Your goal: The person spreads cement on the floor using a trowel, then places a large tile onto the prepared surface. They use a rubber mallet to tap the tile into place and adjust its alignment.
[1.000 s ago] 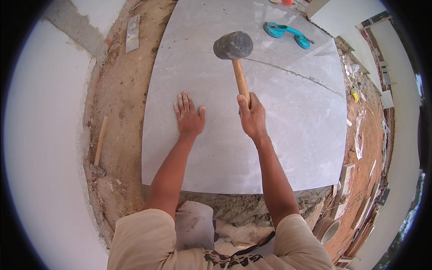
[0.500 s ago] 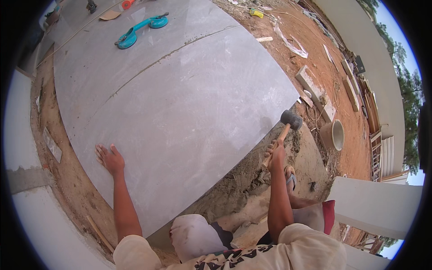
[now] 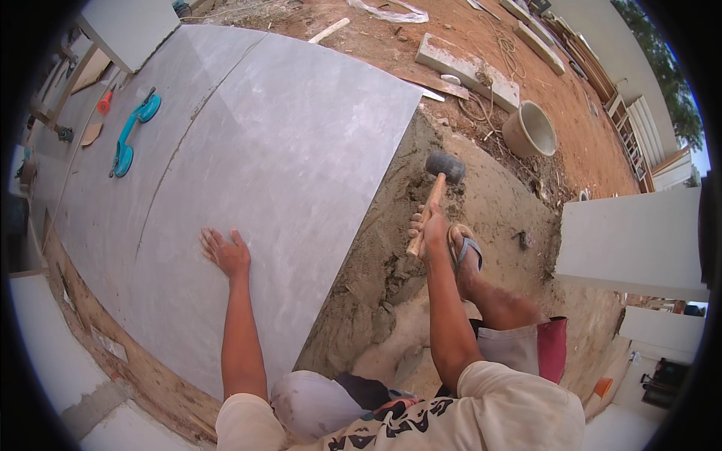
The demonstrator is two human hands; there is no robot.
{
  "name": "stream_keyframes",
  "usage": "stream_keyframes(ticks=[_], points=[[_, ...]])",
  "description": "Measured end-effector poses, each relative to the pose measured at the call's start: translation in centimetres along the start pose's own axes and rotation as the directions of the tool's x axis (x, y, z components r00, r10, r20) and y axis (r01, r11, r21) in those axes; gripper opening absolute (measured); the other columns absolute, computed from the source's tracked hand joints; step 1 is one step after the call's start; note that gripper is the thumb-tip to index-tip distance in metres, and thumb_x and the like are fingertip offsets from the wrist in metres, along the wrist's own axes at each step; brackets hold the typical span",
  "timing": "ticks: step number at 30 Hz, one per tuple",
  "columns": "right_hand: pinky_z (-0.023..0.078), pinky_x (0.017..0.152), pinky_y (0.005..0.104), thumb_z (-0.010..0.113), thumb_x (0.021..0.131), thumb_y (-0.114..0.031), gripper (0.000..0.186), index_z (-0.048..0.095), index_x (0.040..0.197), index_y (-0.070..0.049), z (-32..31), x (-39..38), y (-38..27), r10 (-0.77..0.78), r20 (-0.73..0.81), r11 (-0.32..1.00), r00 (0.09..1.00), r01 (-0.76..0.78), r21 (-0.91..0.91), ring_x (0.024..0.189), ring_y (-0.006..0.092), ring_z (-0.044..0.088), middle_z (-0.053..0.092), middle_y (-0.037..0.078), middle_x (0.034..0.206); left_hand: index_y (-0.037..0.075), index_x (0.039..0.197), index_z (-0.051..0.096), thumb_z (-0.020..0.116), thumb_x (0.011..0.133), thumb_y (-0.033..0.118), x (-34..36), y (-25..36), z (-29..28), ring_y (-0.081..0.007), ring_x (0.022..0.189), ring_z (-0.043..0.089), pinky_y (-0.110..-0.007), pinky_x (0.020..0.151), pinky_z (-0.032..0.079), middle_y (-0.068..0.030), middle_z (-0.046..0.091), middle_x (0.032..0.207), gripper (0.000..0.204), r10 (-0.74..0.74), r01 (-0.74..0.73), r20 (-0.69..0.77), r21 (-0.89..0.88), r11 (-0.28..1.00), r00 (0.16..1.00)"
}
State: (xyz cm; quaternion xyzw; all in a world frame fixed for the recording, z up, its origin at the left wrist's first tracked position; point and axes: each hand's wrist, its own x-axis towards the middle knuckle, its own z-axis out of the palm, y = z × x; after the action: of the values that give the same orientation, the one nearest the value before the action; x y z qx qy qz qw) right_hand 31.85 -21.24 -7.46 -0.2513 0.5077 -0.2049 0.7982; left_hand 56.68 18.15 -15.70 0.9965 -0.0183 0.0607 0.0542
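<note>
My left hand (image 3: 227, 253) lies flat on a large grey floor slab (image 3: 301, 150), palm down, fingers spread. To the right, past the slab's edge, my right hand (image 3: 430, 228) is wrapped around the wooden handle of a rubber mallet (image 3: 446, 165). The black mallet head points away from me, over wet grey mortar (image 3: 391, 214) and apart from the slab. A turquoise double suction lifter (image 3: 128, 139) rests on the adjoining slab at the far left, beyond a thin joint line with mortar along it.
My sandalled foot (image 3: 468, 252) stands on the mortar bed beside my right hand. A beige bucket (image 3: 529, 129) and a concrete beam (image 3: 466, 71) are at the far right on red soil. White walls (image 3: 632, 237) flank the right side. An orange-red tool (image 3: 105, 101) lies far left.
My view has swung to the right, so the slab appears turned and farther left. The mallet has moved away from the slab's edge. My left hand remains flat on the slab.
</note>
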Motion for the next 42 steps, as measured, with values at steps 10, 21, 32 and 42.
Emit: stream_keyframes(ticks=[10, 21, 32, 42], points=[[0.039, 0.046, 0.0288, 0.042, 0.104, -0.047, 0.038, 0.046, 0.107, -0.009, 8.0, 0.8, 0.6, 0.082, 0.015, 0.997, 0.997, -0.082, -0.01, 0.052, 0.0102, 0.041, 0.041, -0.002, 0.073, -0.004, 0.152, 0.027, 0.035, 0.104, 0.045, 1.5, 3.5, -1.5, -0.0309, 0.152, 0.012, -0.049, 0.124, 0.006, -0.0181, 0.021, 0.162, 0.069, -0.111, 0.111, 0.02, -0.013, 0.994, 0.994], [0.037, 0.047, 0.0296, 0.043, 0.103, -0.048, 0.036, 0.05, 0.101, -0.013, 6.4, 3.4, 1.5, 0.06, -0.048, 0.994, 0.997, -0.064, -0.09, 0.052, 0.0117, 0.042, 0.044, -0.002, 0.072, -0.004, 0.151, 0.03, 0.037, 0.103, 0.042, 1.9, 3.7, -1.8, -0.0309, 0.152, 0.014, -0.048, 0.124, 0.007, -0.017, 0.022, 0.162, 0.067, -0.121, 0.121, -0.014, -0.028, 0.992, 0.993], [0.035, 0.043, 0.0293, 0.044, 0.103, -0.048, 0.04, 0.05, 0.102, -0.009, 9.7, 1.6, 0.2, -0.005, -0.073, 0.984, 0.997, -0.007, -0.176, 0.048, 0.0111, 0.039, 0.043, -0.002, 0.066, -0.003, 0.153, 0.027, 0.036, 0.104, 0.043, 2.6, 3.2, -1.0, -0.0296, 0.153, 0.011, -0.048, 0.124, 0.006, -0.0161, 0.019, 0.163, 0.068, -0.161, 0.16, 0.048, 0.02, 0.987, 0.986], [0.034, 0.042, 0.029, 0.041, 0.104, -0.05, 0.043, 0.049, 0.101, -0.008, 10.2, 1.0, 0.3, -0.233, -0.111, 0.955, 0.966, 0.205, -0.214, 0.047, 0.0118, 0.039, 0.042, -0.001, 0.066, -0.004, 0.154, 0.023, 0.035, 0.104, 0.045, 4.7, 2.4, -1.0, -0.0302, 0.153, 0.01, -0.048, 0.124, 0.005, -0.0164, 0.018, 0.164, 0.071, -0.172, 0.169, 0.03, 0.087, 0.982, 0.985]])
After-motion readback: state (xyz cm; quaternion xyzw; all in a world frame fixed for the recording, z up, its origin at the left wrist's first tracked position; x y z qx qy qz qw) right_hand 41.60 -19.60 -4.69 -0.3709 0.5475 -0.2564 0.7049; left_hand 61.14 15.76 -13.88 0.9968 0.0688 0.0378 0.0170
